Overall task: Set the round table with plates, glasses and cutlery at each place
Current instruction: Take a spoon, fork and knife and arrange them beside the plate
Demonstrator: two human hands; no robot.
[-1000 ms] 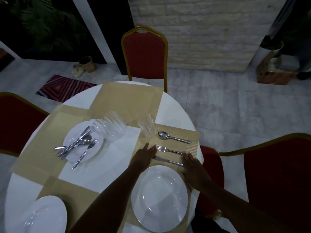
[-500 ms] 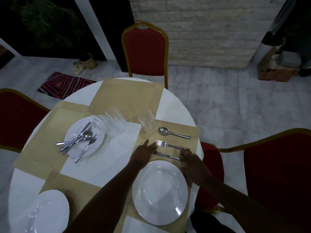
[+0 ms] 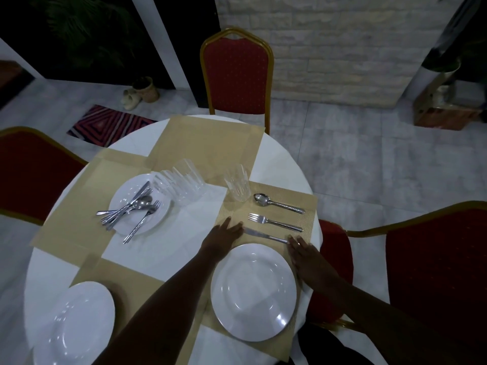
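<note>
Knife [image 3: 264,235] alignment is the step in hand, by my read: both hands sit flat on the right-side placemat [image 3: 307,206], one at each end of the knife. Left hand [image 3: 224,233] has fingers straight, tips at the blade end, gripping nothing. Right hand [image 3: 303,252] also flat, fingers extended, fingertips touching or just beside the handle end; can't tell if there's real contact. Neither hand clenched, neither grasping.

That place looks nearly done: dinner plate [image 3: 253,291] nearest the person, then knife, fork [image 3: 274,222] and spoon [image 3: 278,203] lying roughly parallel beyond it, w/ a tumbler [image 3: 237,186] at the mat's far left corner.

Other places aren't set. Spare cutlery [image 3: 129,210] is piled on a second plate [image 3: 139,204] at the left mat, and a cluster of glasses [image 3: 181,185] stands just beside that plate, touching or overlapping its rim. Third plate [image 3: 76,325] sits at the near-left edge of the round table [image 3: 276,159], no cutlery or glass w/ it. Far mat by the red chair [image 3: 237,75] has nothing on it.

Next move prob calls for lifting off the knife w/o nudging it, then reaching left to the pile to pick out one knife, fork, spoon set; the pieces are crossed, so separating them cleanly needs a careful pinch.
</note>
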